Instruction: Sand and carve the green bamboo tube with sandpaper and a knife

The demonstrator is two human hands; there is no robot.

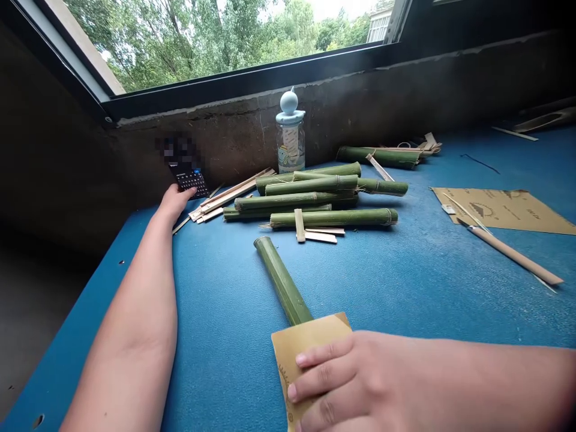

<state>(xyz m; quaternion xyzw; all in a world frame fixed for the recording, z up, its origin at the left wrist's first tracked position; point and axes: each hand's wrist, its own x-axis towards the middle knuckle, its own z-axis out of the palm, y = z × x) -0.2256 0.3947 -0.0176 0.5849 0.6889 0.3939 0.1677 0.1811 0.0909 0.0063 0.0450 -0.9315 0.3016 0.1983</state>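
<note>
From the head camera, the left arm goes long and almost straight across the blue table, away towards the far wall. The left hand lies low with its palm down and its fingers stretched and mostly open. The fingertips just touch the bottom edge of a small dark device propped against the wall, and nothing is closed in that hand. It may be a phone or a keypad; its top half is smeared out, so I can't say which. Near the bottom edge, the right hand comes in from the right with the forearm flat along the table. Its fingers are curled over a piece of sandpaper, clamping it down. The bamboo stick lies on the table, angled away from that hand. Its near end runs under the paper and is hidden there, and its far end points at the pile of bamboo. The thumb is out of sight, and the lower corner of the paper is cut off by the frame. Pale slats poke out of the pile on the left. A glass bottle stands behind it against the wall. Well to the right lie a sheet of sandpaper and a knife with a wooden handle.
</note>
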